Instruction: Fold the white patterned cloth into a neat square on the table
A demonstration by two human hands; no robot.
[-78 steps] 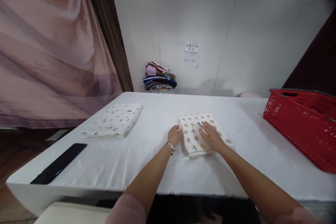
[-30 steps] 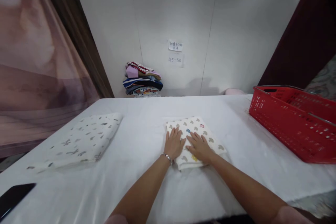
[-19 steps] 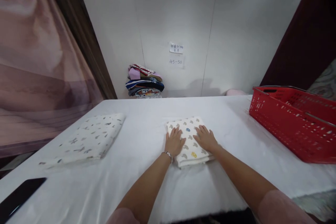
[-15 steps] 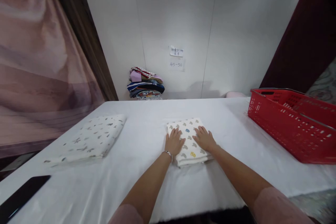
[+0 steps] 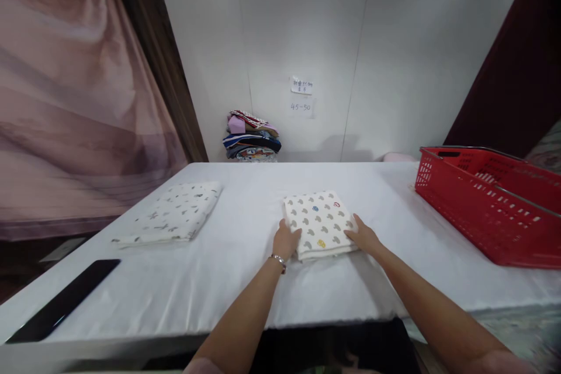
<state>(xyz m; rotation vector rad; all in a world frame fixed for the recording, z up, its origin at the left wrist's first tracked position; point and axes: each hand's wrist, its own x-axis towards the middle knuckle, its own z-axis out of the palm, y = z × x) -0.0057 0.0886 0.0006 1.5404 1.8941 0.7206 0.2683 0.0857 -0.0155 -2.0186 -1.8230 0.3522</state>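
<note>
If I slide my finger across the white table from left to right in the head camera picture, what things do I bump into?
Black flat slab → folded white cloth with grey prints → left hand → folded cream cloth with grey shapes → right hand → red basket.

Folded cream cloth [image 5: 319,223] with grey mushroom print, flat mid-table.

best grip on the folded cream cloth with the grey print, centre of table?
Probably by its two short side edges near the front corners, coming in from left and right at table level. The folded cream cloth with grey print lies flat as a thick layered rectangle on the white table, so pinching both sides should keep the layers together. The left hand and right hand already flank it there.
</note>
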